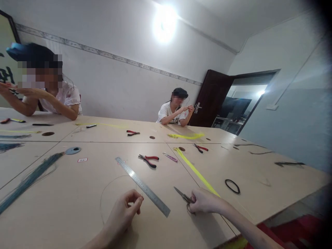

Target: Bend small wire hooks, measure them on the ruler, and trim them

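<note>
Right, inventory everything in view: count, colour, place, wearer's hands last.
table: one, pale wood, centre
ruler: one, silver, front centre
scissors: one, dark metal, front right
pliers: at least three, red and black, middle
slim cutter: one, pink, middle
yellow strands: several, right and back
blue-green strands: several, left
ring: one, black, right
disc: one, grey, left
small items: several, mostly dark, unclear, scattered
people: two, pale tops, across table
door: one, dark brown, back
light: one, white, overhead
left hand: one, pinching thin strand, front
right hand: one, gripping scissors, front

L hand (127, 210) pinched, R hand (203, 201) curled
</note>
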Tool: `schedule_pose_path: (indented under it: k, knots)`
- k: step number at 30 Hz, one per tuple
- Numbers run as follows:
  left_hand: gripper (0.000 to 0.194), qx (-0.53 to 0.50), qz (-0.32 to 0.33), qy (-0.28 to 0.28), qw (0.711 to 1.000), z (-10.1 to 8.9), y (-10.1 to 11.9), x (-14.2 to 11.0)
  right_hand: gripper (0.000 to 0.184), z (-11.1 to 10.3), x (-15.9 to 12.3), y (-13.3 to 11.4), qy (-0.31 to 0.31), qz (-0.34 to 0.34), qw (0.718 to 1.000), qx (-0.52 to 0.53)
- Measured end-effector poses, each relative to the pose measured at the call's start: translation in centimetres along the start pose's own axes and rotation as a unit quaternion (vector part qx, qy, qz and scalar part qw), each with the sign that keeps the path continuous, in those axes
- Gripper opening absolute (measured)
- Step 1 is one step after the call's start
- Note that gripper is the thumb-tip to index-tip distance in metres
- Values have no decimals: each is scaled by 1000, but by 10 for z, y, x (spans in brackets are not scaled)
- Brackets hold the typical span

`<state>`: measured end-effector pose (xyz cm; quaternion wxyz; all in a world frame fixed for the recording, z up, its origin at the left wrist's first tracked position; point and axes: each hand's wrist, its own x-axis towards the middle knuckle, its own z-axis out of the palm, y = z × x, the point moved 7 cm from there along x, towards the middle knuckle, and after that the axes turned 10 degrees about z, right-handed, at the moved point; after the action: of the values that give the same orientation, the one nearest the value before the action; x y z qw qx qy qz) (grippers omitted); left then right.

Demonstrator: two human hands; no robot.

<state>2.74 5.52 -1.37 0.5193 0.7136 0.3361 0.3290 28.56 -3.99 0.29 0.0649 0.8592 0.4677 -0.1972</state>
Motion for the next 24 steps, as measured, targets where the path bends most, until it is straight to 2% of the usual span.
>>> schedule_pose_path:
  k: [4, 8, 10, 14, 18, 21, 24]
  knots:
    - [26, 2, -33, -13, 999, -1, 1, -5, 25, 5, -13, 7, 46, -5, 995, 87]
    - [24, -9, -35, -20, 999, -1, 4, -7, 36, 9, -45, 4, 70, -15, 972, 226]
    - [23, -19, -31, -23, 999, -1, 5, -7, 37, 19, -65, -10, 39, -42, 946, 319]
    - [21, -24, -33, -20, 999, -2, 6, -7, 45, 47, -96, -60, -50, -124, 866, 481]
    - [20, -19, -41, -10, 999, -3, 10, -10, 47, 55, -101, -103, -99, -171, 801, 564]
    - [21, -22, -50, -4, 998, -3, 12, -11, 44, 49, -92, -115, -113, -191, 776, 590]
    - [22, -30, -67, -6, 997, -1, 10, -13, 47, 46, -83, -112, -107, -190, 758, 614]
